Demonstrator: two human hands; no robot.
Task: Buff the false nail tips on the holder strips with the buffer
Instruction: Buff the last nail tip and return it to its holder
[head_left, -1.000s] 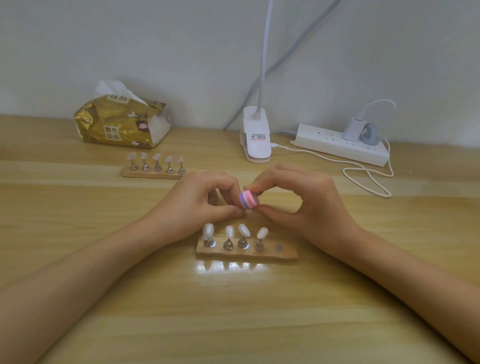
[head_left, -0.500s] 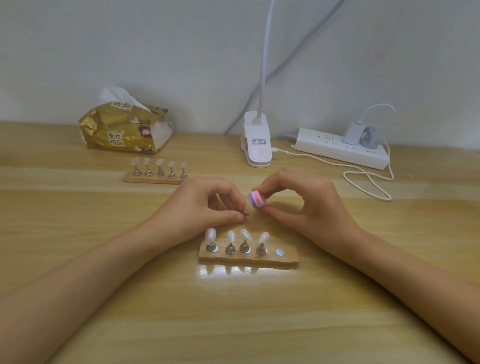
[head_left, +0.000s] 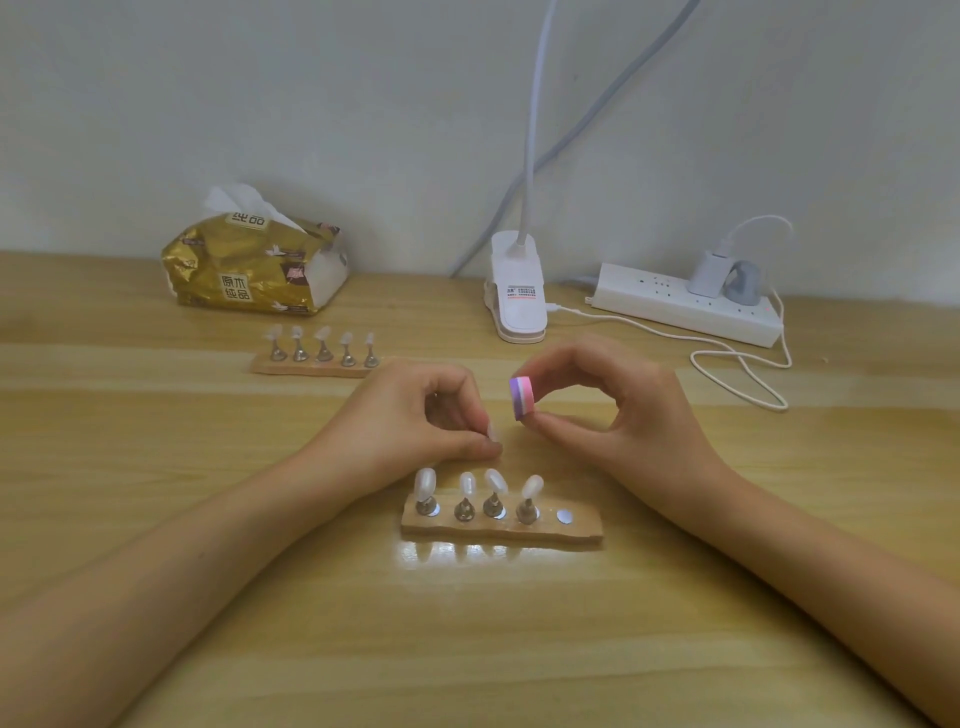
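The right hand (head_left: 618, 410) pinches the buffer (head_left: 521, 397), a foam block in pink and purple layers; just beside it, the left hand (head_left: 415, 421) pinches one glossy nail tip (head_left: 491, 432) above the wooden holder strip (head_left: 584, 531).

Glossy wooden table (head_left: 208, 519), metal nail stands (head_left: 464, 510)

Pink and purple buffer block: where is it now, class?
Head view, centre: buffer pinched in the right hand, right of the left hand's false nail tip, behind the near wooden holder strip.
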